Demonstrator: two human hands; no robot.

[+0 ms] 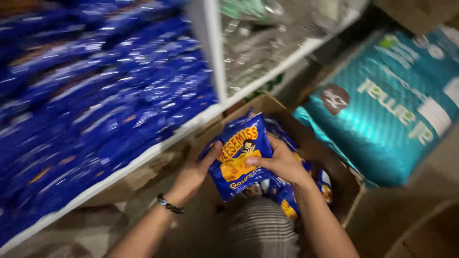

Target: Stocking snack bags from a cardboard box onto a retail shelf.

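Observation:
Both my hands hold a small stack of blue snack bags with yellow and orange print, just above an open cardboard box. My left hand, with a dark bead bracelet on its wrist, grips the stack's left edge. My right hand clasps the right side, thumb across the front bag. More of the same blue bags lie inside the box below.
A white shelf at the left is packed with rows of blue snack bags. Its upper right compartment holds clear-wrapped goods. Large teal plastic packs lean at the right. A striped fabric shows at the bottom centre.

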